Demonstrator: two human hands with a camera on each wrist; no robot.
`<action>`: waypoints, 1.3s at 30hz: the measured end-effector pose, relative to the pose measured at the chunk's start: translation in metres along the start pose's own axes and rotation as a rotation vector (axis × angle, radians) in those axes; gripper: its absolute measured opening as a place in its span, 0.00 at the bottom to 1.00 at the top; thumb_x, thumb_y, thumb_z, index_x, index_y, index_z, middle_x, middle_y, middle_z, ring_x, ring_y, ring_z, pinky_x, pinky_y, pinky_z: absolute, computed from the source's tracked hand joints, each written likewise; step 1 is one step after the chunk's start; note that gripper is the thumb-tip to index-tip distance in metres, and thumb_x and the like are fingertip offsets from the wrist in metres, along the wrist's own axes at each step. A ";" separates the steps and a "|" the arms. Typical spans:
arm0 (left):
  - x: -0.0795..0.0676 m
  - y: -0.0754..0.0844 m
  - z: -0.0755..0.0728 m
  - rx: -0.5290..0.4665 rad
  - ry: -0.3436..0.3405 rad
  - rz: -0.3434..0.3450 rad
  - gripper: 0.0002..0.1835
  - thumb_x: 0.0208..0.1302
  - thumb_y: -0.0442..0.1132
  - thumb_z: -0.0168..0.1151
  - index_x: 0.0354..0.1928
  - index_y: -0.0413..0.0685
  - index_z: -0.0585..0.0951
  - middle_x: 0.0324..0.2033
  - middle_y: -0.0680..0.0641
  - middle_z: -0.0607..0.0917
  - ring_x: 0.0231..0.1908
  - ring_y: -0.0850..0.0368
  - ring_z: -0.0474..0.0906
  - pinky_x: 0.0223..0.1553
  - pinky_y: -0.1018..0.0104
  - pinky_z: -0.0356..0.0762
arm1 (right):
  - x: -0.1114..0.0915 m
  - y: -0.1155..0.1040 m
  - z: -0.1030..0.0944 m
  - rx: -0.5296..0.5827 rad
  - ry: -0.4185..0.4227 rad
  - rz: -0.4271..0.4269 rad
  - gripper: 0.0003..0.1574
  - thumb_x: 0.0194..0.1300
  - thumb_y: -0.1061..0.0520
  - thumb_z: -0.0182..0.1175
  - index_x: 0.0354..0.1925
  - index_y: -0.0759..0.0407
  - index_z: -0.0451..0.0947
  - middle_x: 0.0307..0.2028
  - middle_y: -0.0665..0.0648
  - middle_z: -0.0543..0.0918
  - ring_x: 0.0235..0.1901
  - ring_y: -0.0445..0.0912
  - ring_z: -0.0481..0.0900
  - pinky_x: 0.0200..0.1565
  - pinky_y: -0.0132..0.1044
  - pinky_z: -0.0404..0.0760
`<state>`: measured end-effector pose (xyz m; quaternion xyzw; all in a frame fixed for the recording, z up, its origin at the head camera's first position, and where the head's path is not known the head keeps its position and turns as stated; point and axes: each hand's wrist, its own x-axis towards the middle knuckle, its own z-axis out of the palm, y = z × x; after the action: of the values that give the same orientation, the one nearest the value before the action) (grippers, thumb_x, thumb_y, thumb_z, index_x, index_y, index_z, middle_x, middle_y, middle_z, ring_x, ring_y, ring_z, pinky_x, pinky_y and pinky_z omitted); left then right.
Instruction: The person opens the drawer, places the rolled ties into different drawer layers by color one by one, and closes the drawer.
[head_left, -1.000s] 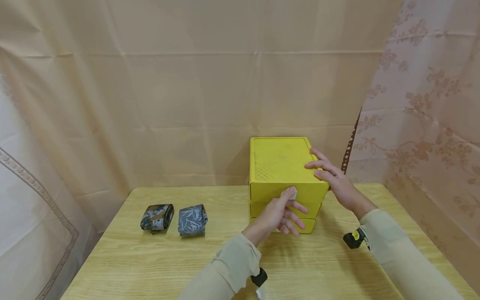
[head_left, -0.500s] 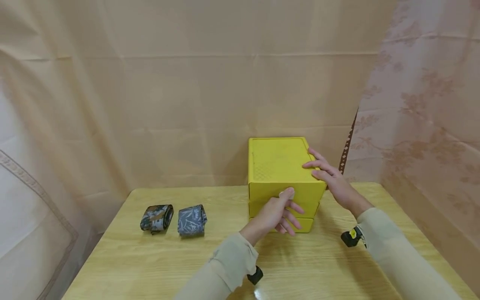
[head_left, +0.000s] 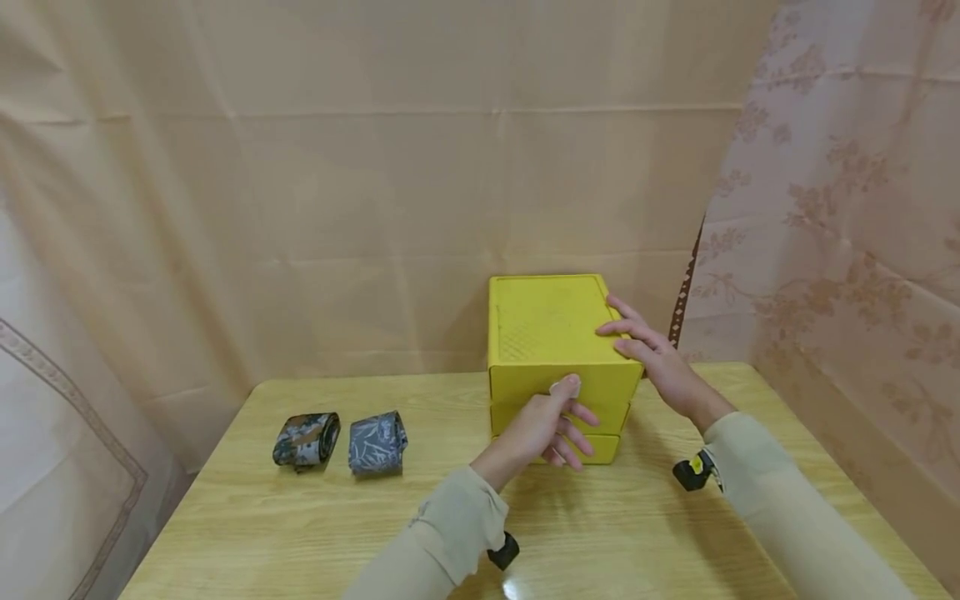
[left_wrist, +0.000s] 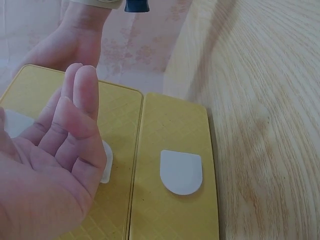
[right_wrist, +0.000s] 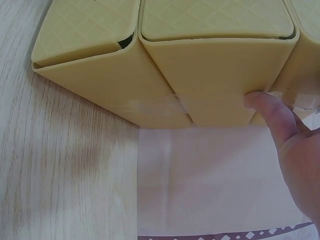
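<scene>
A yellow drawer unit (head_left: 551,321) with three stacked drawers stands on the table. Each drawer front has a waffle pattern, and white rounded pull tabs (left_wrist: 181,172) show in the left wrist view. My left hand (head_left: 536,425) is at the front, thumb against the top drawer's tab (head_left: 567,387), its other fingers loosely extended before the lower drawers. My right hand (head_left: 663,367) rests on the unit's upper right edge, fingers spread over the top. In the right wrist view its thumb (right_wrist: 270,112) presses the side wall. All the drawers look pushed in.
On the table's left lie two rolled cloth pieces, one camouflage (head_left: 306,440) and one grey-blue with leaves (head_left: 377,444). A beige curtain (head_left: 360,208) hangs behind the wood-grain table (head_left: 300,542), and a floral curtain (head_left: 847,250) on the right. Clear tape (right_wrist: 155,106) spans the unit's side.
The head view has shifted slightly, so the scene sits a little further left. Both hands keep their places on the drawer unit, and the drawers look unchanged.
</scene>
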<state>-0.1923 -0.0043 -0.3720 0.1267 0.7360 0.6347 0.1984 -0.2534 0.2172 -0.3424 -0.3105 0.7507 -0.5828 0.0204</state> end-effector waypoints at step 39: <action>-0.005 -0.055 -0.014 -0.092 -0.054 -0.168 0.40 0.57 0.73 0.50 0.45 0.43 0.83 0.31 0.44 0.87 0.26 0.54 0.83 0.23 0.67 0.75 | 0.000 0.004 0.000 -0.029 0.016 0.003 0.19 0.77 0.55 0.42 0.59 0.60 0.69 0.74 0.48 0.42 0.72 0.49 0.36 0.61 0.64 0.46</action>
<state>-0.1911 -0.0277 -0.4239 0.0722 0.7087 0.6451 0.2764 -0.2548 0.2182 -0.3456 -0.3050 0.7596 -0.5744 0.0108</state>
